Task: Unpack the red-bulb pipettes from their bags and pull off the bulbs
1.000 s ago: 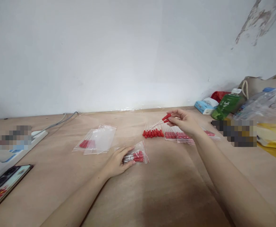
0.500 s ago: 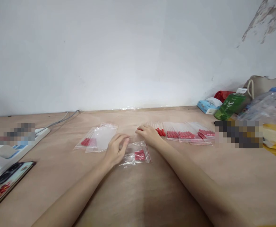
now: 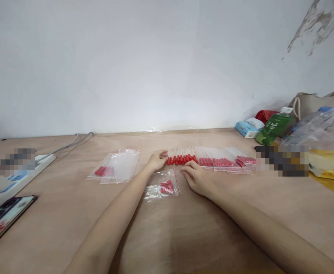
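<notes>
A row of droppers (image 3: 181, 159) with red bulbs and thin clear stems lies on the table, bulbs toward me. My left hand (image 3: 157, 160) is at the row's left end, its fingers stretched out beside the outermost dropper; whether they touch it I cannot tell. Just below the right end of the bulbs is my right hand (image 3: 197, 178), fingers loosely bent and apart, with nothing visible in them. In front of the row lies a clear zip bag (image 3: 171, 176) with several red-bulbed droppers inside. Filled bags (image 3: 224, 162) overlap to the right of the row.
Flat clear bags (image 3: 123, 165) lie at left, one over red bulbs. Farther left are a power strip (image 3: 45, 163) with a grey cable and a phone (image 3: 12, 213). A tissue pack (image 3: 246, 129), green bottle (image 3: 274, 127) and plastic bags (image 3: 321, 127) stand at right.
My left hand has moved forward and right to the row's left end. My right hand has drawn back toward me and right, uncovering the red bulbs. The view has shifted slightly.
</notes>
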A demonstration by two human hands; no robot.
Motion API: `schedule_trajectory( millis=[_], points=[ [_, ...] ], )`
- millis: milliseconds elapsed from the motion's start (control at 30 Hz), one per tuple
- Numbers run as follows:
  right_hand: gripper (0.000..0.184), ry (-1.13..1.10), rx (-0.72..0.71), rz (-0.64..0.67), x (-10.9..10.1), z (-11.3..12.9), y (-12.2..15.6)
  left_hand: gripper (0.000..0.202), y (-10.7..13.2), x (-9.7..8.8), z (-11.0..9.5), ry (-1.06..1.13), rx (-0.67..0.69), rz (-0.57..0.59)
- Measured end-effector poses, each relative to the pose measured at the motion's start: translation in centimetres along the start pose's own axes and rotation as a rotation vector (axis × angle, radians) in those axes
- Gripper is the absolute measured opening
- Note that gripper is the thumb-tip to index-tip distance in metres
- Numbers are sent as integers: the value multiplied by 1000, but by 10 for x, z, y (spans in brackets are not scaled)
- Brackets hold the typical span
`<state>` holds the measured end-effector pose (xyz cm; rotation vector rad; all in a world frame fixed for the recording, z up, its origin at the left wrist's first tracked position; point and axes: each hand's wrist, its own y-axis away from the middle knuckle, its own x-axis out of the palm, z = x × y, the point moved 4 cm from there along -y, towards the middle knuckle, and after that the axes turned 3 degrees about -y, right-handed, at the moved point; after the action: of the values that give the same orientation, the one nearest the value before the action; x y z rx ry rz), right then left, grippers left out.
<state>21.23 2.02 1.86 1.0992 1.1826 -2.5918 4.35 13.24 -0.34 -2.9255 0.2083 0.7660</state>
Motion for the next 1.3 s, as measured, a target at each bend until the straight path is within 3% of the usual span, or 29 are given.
schedule_trajectory(
  millis=[133,300,400,533,600,667,767,900,1033,1300],
  points=[
    [15,-71,106,-1,-6,0,15,34,0,-1,2,-37,17,-12],
    [12,-130,194,29,1,0,13,29,1,-7,5,-82,18,-11],
    [15,-170,212,90,8,2,10,29,11,-15,-4,-140,60,-35],
    [17,-209,225,176,11,7,7,23,58,-31,-26,-231,186,-42],
    [17,-240,220,207,13,9,6,25,90,-34,-36,-388,369,43],
    [18,-277,209,261,16,11,5,30,119,-35,-36,-484,479,165],
    [19,-312,206,341,22,13,4,37,141,-36,-26,-540,541,213],
    [21,-329,198,358,25,18,4,40,142,-32,-16,-529,551,185],
    [34,-319,223,367,24,24,4,38,140,-28,-18,-503,546,173],
    [15,-379,270,343,29,29,7,41,144,-25,-22,-511,559,198]
  ],
)
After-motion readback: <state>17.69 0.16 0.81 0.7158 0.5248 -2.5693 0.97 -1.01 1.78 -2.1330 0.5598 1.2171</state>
